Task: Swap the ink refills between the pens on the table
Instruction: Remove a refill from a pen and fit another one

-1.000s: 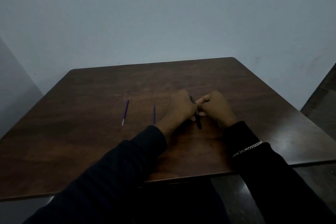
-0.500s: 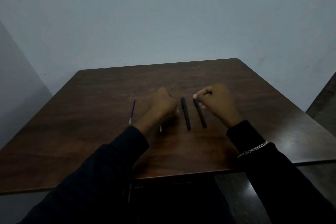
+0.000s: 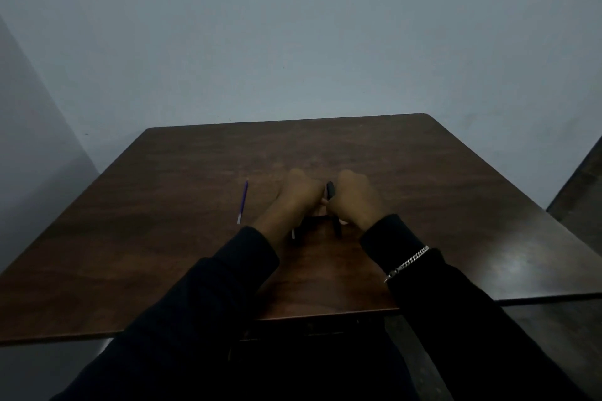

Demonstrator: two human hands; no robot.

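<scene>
Both hands meet at the middle of the brown table [image 3: 439, 198]. My left hand [image 3: 298, 197] is closed over a thin purple refill, of which only the white tip [image 3: 293, 233] shows below the wrist. My right hand [image 3: 356, 203] is closed on a black pen [image 3: 330, 189]. The pen's top sticks up between the two hands and its lower end shows near the right wrist. I cannot tell where the other black pen is behind the hands. A second purple refill [image 3: 242, 202] lies loose on the table, left of my left hand.
A pale wall stands behind the table's far edge. The near edge [image 3: 325, 314] runs under my forearms. A dark floor strip shows at the far right. A chain bracelet [image 3: 407, 264] hangs on my right wrist.
My right hand has moved left onto the black pens and now touches my left hand. One pen is hidden. The left hand stays over the refill, and the loose refill has not moved.
</scene>
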